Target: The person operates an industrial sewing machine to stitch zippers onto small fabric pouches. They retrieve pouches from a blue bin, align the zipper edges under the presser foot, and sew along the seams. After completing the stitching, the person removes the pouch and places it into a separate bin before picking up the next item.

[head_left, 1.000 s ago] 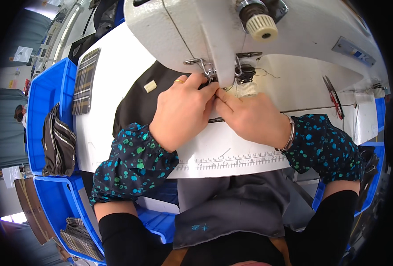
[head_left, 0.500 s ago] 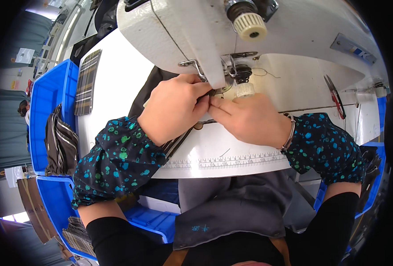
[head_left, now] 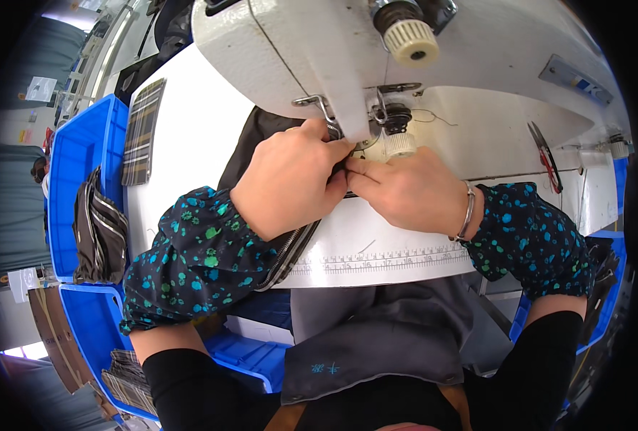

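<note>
Head view: blue bin holds plaid fabric; left hand and right hand fingers pinch dark cloth.

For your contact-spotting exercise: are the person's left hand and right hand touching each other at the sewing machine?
Touching. The head view shows the left hand fingertips pressed against the right hand fingertips, with no gap, under the white sewing machine.

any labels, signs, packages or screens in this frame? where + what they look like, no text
Metal plate: on the sewing machine body, upper right; narrow grey rectangle with a blue patch.
Paper sheet: far left background; small pale rectangle, tilted.
Printed ruler strip: along the white table's front edge, below the right hand; thin black tick marks on white.
No screens or packages visible.
</note>
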Available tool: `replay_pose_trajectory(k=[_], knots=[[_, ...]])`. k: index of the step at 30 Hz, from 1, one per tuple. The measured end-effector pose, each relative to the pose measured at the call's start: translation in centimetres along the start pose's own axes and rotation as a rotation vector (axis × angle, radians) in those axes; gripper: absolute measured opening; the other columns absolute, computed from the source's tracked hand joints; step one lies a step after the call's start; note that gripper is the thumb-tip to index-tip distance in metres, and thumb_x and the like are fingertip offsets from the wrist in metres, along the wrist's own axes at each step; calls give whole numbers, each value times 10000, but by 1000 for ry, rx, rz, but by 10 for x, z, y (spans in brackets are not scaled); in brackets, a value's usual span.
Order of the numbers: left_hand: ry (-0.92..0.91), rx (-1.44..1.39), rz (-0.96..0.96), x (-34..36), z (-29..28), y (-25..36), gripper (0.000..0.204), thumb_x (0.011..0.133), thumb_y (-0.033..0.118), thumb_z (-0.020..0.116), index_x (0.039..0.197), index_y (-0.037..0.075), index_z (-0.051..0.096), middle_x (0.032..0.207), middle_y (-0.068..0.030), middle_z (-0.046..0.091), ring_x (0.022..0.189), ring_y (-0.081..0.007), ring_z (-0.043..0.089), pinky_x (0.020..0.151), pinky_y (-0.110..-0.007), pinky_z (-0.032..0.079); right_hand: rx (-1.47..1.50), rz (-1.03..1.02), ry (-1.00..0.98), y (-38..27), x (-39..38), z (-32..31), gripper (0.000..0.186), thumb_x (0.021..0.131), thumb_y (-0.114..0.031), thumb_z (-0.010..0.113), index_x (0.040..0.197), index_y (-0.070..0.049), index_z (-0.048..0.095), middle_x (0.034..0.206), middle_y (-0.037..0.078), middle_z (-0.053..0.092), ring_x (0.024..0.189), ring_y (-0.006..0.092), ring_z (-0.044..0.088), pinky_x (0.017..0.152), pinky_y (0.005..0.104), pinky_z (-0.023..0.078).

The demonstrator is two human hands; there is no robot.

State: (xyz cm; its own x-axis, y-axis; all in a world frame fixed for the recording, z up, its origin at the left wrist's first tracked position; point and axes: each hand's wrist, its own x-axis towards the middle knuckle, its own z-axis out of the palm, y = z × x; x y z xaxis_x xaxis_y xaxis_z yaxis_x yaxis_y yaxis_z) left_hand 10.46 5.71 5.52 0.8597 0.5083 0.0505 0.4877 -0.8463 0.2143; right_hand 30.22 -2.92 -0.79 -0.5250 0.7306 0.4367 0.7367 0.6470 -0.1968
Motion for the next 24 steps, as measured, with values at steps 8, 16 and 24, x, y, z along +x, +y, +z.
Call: replay_pose_trajectory(k=[8, 16, 24], knots=[[77, -33, -45, -1, 4, 7, 343, 805, 174, 764, 1106, 9, 752, 942, -196, 675, 792, -380, 685, 682, -454, 560, -1, 31, 47, 8, -1, 0, 74, 845, -98, 662, 913, -70, 664, 800, 58, 668, 675, 235, 703, 569, 382, 542], [250, -179, -211, -25, 12, 1, 252, 949, 248, 746, 1045, 17, 719, 836, -133, 695, 642, -310, 660, 610, -403, 530, -50, 16, -20, 12, 0, -6, 73, 843, -86, 663, 915, -76, 652, 678, 40, 631, 618, 242, 687, 554, 381, 526], [184, -18, -236, -37, 9, -3, 197, 823, 252, 851, 927, 109, 764, 668, -38, 609, 607, -220, 619, 553, -354, 491, -122, -70, 127, 11, 10, 2, 172, 809, -127, 674, 973, -94, 634, 757, 45, 581, 552, 206, 615, 496, 349, 506]])
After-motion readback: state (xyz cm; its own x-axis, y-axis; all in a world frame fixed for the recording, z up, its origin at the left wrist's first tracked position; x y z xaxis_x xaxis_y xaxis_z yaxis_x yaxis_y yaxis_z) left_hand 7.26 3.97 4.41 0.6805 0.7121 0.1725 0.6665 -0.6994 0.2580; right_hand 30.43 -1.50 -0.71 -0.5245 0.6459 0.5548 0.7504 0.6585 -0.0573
